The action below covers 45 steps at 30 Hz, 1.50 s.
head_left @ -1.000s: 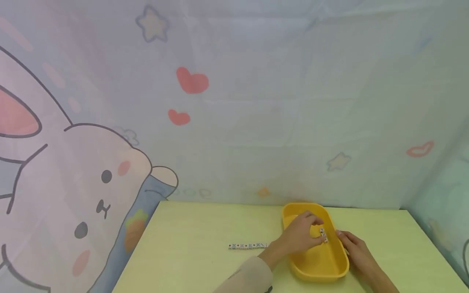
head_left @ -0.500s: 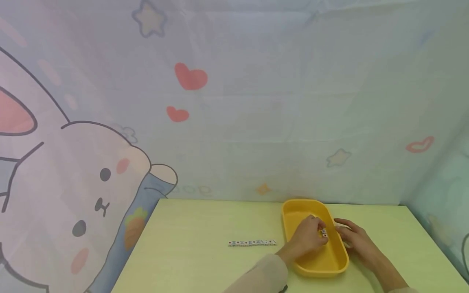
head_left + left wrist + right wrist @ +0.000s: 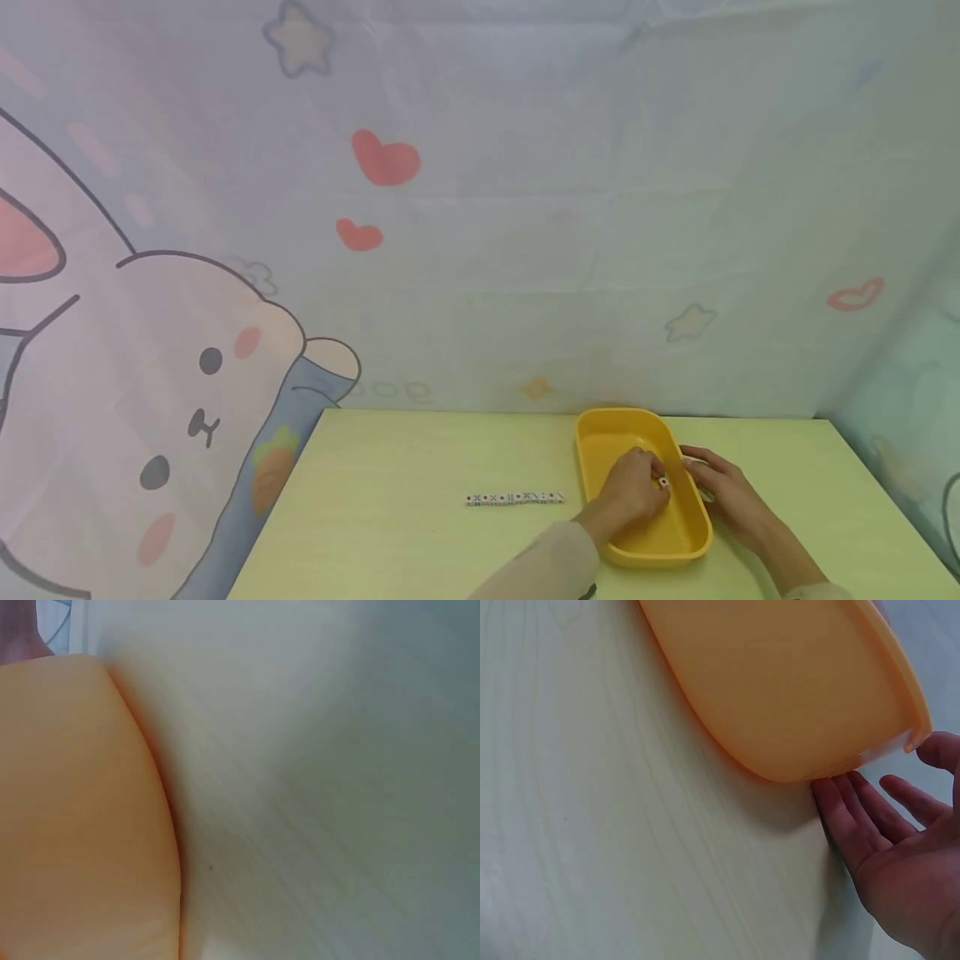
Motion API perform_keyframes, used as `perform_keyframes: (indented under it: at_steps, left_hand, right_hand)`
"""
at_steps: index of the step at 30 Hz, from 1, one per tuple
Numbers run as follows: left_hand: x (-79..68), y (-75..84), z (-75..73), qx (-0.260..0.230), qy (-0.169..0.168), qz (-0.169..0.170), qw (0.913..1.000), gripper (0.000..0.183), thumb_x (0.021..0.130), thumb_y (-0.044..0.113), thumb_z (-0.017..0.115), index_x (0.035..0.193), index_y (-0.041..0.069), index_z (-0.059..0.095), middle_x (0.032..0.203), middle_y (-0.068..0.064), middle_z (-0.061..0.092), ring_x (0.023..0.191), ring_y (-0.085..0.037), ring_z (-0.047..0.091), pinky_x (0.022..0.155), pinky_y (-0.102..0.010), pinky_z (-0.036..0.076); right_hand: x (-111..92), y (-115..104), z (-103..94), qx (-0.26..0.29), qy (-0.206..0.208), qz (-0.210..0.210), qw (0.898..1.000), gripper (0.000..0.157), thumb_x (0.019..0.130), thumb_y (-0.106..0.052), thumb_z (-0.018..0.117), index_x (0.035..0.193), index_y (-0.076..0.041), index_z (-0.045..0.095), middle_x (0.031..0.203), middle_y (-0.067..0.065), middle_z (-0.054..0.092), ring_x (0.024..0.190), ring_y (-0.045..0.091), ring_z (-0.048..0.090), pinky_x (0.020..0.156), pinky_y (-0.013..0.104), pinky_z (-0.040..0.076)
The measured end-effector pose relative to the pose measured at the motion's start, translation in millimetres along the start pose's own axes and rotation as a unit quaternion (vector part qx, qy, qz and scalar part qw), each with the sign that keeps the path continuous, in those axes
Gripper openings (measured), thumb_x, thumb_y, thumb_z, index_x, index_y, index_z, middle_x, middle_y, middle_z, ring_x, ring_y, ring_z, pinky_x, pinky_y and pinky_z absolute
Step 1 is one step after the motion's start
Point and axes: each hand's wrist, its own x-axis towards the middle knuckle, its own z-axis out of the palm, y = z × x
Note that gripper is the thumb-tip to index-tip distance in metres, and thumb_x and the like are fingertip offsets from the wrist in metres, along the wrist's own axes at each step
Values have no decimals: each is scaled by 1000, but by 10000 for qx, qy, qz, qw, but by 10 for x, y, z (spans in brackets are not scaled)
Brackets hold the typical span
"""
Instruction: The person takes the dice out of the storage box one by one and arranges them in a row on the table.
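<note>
A yellow plastic tray [image 3: 654, 557] sits on the right half of the table, its outer wall [image 3: 82, 810] filling the left of the left wrist view. My left hand [image 3: 633, 483] reaches down inside it, fingers curled. A small white die [image 3: 663, 482] shows between its thumb and fingertips, which pinch it; the hand covers what lies behind. My right hand [image 3: 731, 500] is at the tray's right side from outside. In the right wrist view its nearly straight fingers [image 3: 849, 817] touch the tray's outer wall, with the thumb up by the rim.
To the left of the tray, a straight row of white dice [image 3: 514, 499] with red and dark pips lies on the pale table [image 3: 390, 550]. A printed cloth backdrop [image 3: 480, 208] with a rabbit and hearts rises behind the table's far edge.
My left hand has gone lower into the tray and closed in on the dice, of which fewer show now. My right hand's fingers have spread along the tray's side. The full dice row is now uncovered.
</note>
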Motion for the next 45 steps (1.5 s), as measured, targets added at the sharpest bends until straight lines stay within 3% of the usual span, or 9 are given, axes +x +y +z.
perform_keyframes:
  at_steps: [3, 7, 16, 23, 28, 33, 38, 42, 45]
  left_hand:
    - [36, 3, 16, -3, -41, -7, 10000, 19, 88, 20, 84, 104, 16, 75, 89, 13, 59, 80, -2, 53, 79, -15, 50]
    - [56, 3, 57, 233, -137, -27, 9996, 15, 88, 21, 83, 102, 20, 77, 87, 14, 60, 80, -2, 54, 76, -16, 49]
    - [29, 19, 79, 598, -127, -56, 9981, 11, 91, 22, 83, 93, 27, 73, 84, 17, 58, 79, -1, 53, 77, -16, 48]
    - [13, 23, 48, 548, -101, -89, 9984, 8, 92, 25, 82, 93, 26, 74, 81, 18, 60, 76, -1, 55, 74, -18, 49]
    - [-33, 42, -30, 226, -42, -90, 9997, 10, 91, 21, 82, 92, 21, 73, 81, 15, 60, 75, -3, 54, 74, -17, 49]
    - [-65, 53, -213, 45, -86, 560, 9984, 10, 91, 16, 81, 92, 18, 71, 83, 13, 57, 76, -1, 51, 72, -13, 45]
    - [-123, 19, -458, -367, -220, 1356, 9898, 11, 92, 12, 80, 97, 17, 71, 89, 13, 58, 79, 4, 51, 73, -8, 45]
    - [-203, -65, -659, -1076, -458, 1663, 9791, 10, 95, 8, 77, 102, 12, 72, 95, 11, 64, 82, 5, 58, 75, -8, 49]
    - [-251, -157, -796, -1324, -608, 1715, 9743, 10, 97, 8, 77, 105, 11, 73, 97, 12, 66, 84, 6, 60, 76, -9, 51]
  right_hand:
    - [-6, 23, 10, 52, 36, 115, 9999, 71, 111, -46, 53, 161, 1, 33, 158, 14, 48, 141, 24, 47, 104, 39, 54]
    - [-22, 89, 32, 131, 120, 211, 9996, 73, 111, -48, 52, 161, 1, 34, 162, 14, 44, 143, 20, 43, 105, 33, 52]
    - [-59, 130, 75, 233, 148, -41, 9996, 70, 111, -46, 52, 158, 4, 38, 154, 12, 52, 113, -10, 56, 99, 30, 54]
    - [-70, 110, 102, 247, 187, -7, 9995, 70, 111, -46, 53, 157, 5, 38, 155, 14, 51, 112, -9, 57, 99, 31, 55]
    - [-78, 112, 114, 139, 259, 85, 9995, 73, 111, -49, 52, 158, 5, 37, 160, 20, 44, 117, -4, 55, 99, 33, 56]
    - [-62, 129, 86, 49, 273, 62, 9996, 73, 111, -50, 52, 158, 4, 38, 163, 21, 41, 125, 2, 54, 99, 34, 56]
    - [-57, 142, 76, 31, 295, 49, 9995, 74, 111, -50, 51, 159, 5, 36, 163, 22, 41, 125, 3, 54, 98, 33, 56]
    - [-58, 142, 90, 114, 369, 69, 9992, 74, 111, -48, 52, 158, 7, 36, 157, 19, 48, 114, -2, 58, 96, 33, 57]
    - [-61, 127, 93, 148, 406, 41, 9991, 73, 111, -47, 52, 158, 8, 36, 155, 19, 49, 111, -3, 59, 96, 32, 57]
